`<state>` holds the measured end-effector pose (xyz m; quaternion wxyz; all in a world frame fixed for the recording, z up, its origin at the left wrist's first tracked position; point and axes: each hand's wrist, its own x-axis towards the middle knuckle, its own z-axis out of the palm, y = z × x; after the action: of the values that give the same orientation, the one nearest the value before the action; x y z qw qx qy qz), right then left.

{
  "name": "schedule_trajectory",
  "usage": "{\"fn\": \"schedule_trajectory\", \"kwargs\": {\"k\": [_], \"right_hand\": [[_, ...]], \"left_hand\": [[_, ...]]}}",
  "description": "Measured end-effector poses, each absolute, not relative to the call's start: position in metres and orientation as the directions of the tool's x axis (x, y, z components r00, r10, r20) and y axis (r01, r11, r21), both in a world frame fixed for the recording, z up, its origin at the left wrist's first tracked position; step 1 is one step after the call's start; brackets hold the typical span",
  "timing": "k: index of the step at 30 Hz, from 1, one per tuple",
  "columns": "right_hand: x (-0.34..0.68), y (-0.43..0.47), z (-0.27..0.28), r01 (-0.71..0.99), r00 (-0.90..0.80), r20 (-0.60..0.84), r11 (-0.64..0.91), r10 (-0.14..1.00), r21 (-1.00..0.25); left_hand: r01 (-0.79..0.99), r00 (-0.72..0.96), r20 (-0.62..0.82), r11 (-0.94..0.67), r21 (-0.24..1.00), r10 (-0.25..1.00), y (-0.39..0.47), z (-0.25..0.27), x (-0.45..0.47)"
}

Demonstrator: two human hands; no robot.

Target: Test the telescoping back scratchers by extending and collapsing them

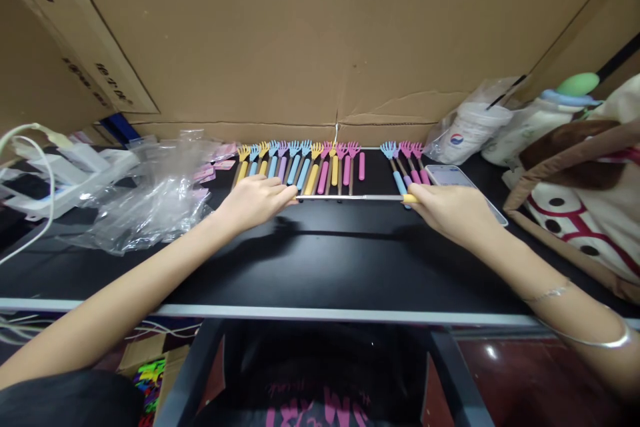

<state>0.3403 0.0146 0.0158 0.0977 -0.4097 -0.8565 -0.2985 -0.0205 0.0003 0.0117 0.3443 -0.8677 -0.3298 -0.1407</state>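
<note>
Two bare hands stretch a thin metal rod (350,197) level across the centre of the frame, above a black table (340,273).
The left hand (263,199), left of centre, is closed around one end; the right hand (447,210), right of centre, is closed around the rod's yellow handle (411,199). Just behind, hand-shaped scratchers (294,170) in pink, blue, yellow and purple lie in two groups. Clear plastic bags (150,197) lie at left; a white cup (470,132) sits upper right.

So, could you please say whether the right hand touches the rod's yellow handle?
Touching: in the head view, the right hand wraps around the yellow handle.
</note>
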Motion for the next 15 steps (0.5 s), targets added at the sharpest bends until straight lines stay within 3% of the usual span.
{"fn": "schedule_trajectory", "kwargs": {"k": [15], "right_hand": [[0.289, 0.002, 0.004, 0.735, -0.677, 0.348, 0.580, 0.648, 0.351]], "left_hand": [[0.639, 0.765, 0.463, -0.616, -0.460, 0.448, -0.008, 0.010, 0.022]]}}
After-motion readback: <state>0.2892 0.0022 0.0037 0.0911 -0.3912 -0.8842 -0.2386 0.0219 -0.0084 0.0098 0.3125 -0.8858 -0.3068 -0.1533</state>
